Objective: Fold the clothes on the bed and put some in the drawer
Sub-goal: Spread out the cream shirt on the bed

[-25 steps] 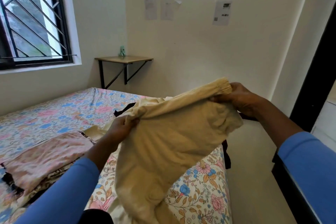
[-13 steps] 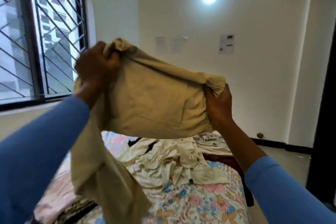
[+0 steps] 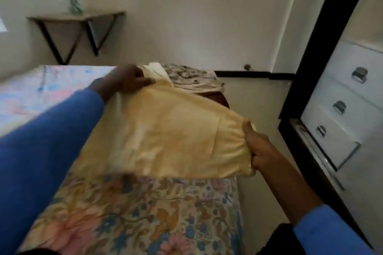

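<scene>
A beige garment (image 3: pixel 172 136) is stretched out low over the floral-sheeted bed (image 3: pixel 132 213). My left hand (image 3: pixel 126 80) grips its far corner and my right hand (image 3: pixel 257 147) grips its near right edge at the bed's side. Behind the garment, a heap of unfolded clothes (image 3: pixel 192 78) lies at the far end of the bed. White drawers (image 3: pixel 339 109) with metal handles stand on the right, seen past a black frame; the lowest one is pulled out a little.
A black door or wardrobe frame (image 3: pixel 306 72) stands to the right of the bed, with a strip of bare floor (image 3: pixel 257 105) between them. A wall-mounted wooden shelf (image 3: pixel 76 16) on black brackets carries a small greenish object in the far left corner.
The garment was held up high in front of the window half a second ago; both hands have brought it down and spread it flat over the bed. The view has tipped downward and right.
</scene>
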A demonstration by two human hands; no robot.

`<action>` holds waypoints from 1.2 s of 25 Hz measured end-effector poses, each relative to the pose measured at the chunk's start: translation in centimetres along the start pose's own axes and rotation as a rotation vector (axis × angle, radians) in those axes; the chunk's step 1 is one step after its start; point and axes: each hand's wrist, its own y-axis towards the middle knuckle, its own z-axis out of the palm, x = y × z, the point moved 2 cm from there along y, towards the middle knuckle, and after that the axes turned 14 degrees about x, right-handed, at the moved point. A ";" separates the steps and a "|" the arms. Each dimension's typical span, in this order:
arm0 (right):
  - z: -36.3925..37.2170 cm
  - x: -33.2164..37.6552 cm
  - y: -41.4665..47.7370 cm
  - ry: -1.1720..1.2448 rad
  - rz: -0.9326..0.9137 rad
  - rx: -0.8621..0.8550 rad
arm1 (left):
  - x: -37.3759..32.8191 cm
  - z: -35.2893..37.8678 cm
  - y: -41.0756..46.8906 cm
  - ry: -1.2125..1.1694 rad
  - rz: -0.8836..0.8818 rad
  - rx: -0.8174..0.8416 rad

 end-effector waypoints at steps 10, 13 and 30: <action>-9.0 -5.7 14.9 -0.569 0.035 -0.141 | -1.0 23.8 10.4 -0.090 -0.028 -0.123; -10.0 -6.4 16.1 -0.934 0.211 -0.114 | -1.6 24.5 10.6 -0.067 0.030 0.072; 28.3 -15.8 9.7 -1.446 -0.681 0.478 | 21.2 18.5 -9.5 -0.111 -0.525 0.103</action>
